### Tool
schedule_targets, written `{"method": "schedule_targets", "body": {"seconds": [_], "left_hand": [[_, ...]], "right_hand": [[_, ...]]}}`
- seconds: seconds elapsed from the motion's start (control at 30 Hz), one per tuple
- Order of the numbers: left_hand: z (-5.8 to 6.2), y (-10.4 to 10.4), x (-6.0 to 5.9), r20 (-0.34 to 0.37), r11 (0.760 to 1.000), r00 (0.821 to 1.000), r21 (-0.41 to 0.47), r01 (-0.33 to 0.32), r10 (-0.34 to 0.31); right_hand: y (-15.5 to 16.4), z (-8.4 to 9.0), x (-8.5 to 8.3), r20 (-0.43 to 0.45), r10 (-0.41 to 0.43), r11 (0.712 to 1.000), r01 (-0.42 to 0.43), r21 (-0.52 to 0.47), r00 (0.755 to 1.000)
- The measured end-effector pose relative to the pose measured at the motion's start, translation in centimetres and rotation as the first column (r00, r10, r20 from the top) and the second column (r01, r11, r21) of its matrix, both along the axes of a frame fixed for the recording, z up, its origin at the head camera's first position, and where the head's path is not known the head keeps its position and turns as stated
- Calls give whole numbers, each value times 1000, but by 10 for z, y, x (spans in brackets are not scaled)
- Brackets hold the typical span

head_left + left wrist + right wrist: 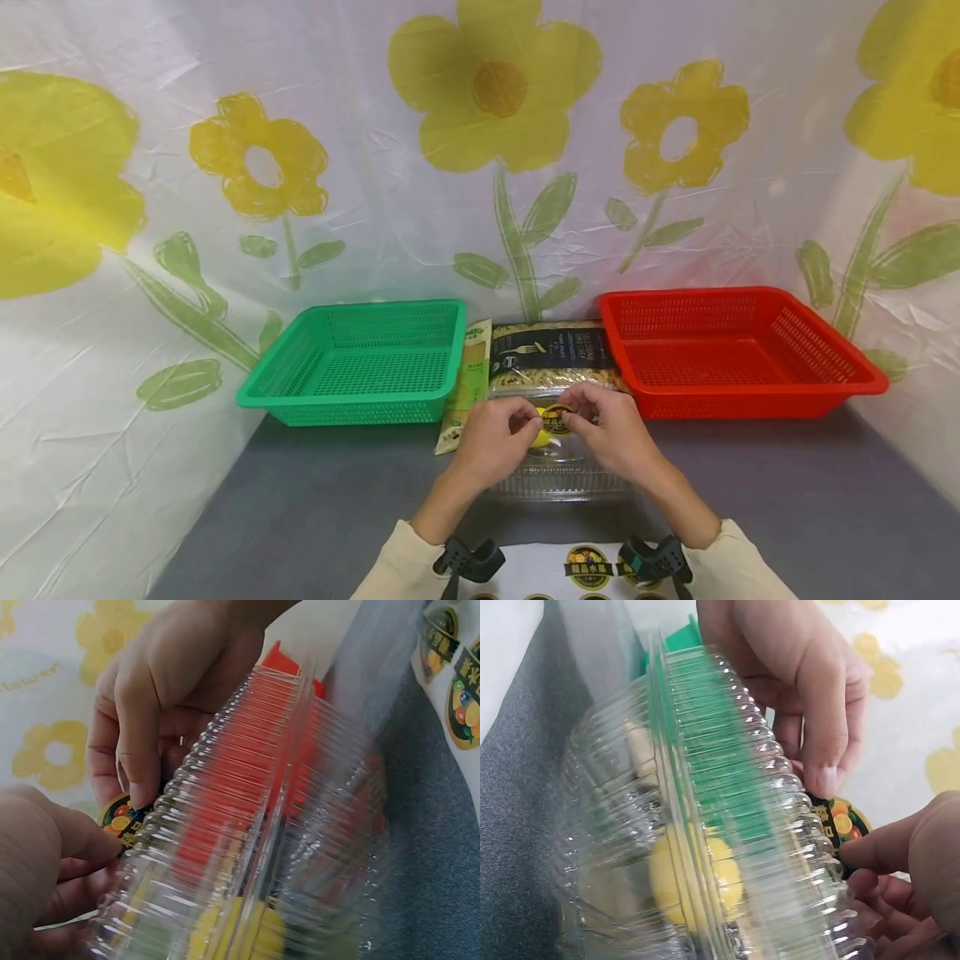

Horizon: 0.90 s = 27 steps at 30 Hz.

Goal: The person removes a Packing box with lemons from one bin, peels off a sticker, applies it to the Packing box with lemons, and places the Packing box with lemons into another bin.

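Now, sticker: held over box, contact unclear.
Left hand: fingers closed, 9 o'clock edge pinched.
Right hand: fingers closed, 3 o'clock edge pinched.
Box: sticker best held level, pressed centre first, smoothed outward.

Small round sticker: black, gold lettering, fruit print
Left rectangular plastic basket: green
Right rectangular plastic basket: red
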<state>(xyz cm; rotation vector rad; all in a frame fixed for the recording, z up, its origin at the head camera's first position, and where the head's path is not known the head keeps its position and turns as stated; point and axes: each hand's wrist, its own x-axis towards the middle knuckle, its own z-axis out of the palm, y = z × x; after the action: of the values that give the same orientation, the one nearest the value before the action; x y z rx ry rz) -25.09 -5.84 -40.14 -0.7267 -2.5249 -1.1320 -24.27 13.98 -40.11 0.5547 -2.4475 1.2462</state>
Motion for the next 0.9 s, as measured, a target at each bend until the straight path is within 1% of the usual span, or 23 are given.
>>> {"method": "schedule_targets", "body": {"seconds": [0.17, 0.33, 0.6, 0.8, 0.9], "left_hand": [[-4, 3, -2, -30, 997, 998, -51, -51, 50], [-7, 5, -1, -24, 993, 997, -87, -80, 78], [-10, 5, -3, -40, 988, 994, -111, -104, 100], [-10, 6, -4, -63, 976, 991, -179, -126, 117], [-9, 6, -4, -70, 969, 990, -210, -133, 120]], "right_hand": [[-2, -3, -2, 14, -30, 999, 29, 43, 999], [-4, -6, -1, -6, -47, 994, 47, 103, 999], [-7, -10, -3, -39, -59, 984, 64, 167, 998], [-10, -11, -3, -77, -88, 969, 103, 227, 993], [-11, -11, -3, -84, -105, 963, 122, 241, 991]]}}
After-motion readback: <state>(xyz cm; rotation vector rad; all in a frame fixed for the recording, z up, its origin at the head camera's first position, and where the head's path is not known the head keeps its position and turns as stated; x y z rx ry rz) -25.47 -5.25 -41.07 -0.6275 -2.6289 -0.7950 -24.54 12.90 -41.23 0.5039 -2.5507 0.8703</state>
